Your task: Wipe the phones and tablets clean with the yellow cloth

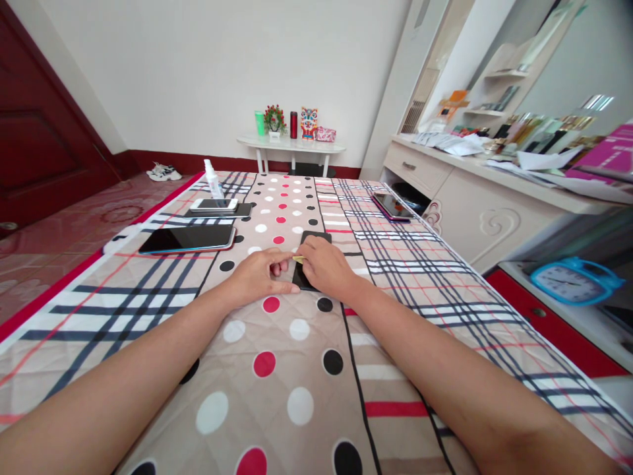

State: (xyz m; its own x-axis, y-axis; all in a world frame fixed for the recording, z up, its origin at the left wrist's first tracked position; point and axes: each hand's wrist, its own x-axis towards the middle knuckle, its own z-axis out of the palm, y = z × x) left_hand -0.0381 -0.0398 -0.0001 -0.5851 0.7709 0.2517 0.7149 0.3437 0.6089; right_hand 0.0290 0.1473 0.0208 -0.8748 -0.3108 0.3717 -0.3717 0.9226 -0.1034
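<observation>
In the head view, both your hands meet over a dark phone (312,245) that lies flat on the patterned bed cover (297,369), in the middle and a little to the right of the dotted strip. Your right hand (324,265) rests on the near part of the phone and covers it; its fingers are curled closed on a small yellowish piece (298,259), maybe a card or tab, which I cannot identify well. Your left hand (257,277) lies just beside the phone on its left side, with the fingers half bent, the index finger stretched toward the yellowish piece and almost touching it; this hand holds nothing that I can see. The long axis of the phone runs away from you, toward the far wall, so its far end shows beyond your right hand, which is the nearer hand to it. To the left, well apart, lie a large tablet (188,239) and a white phone (213,204) beside a spray bottle (213,180); another phone (392,206) lies far right.
</observation>
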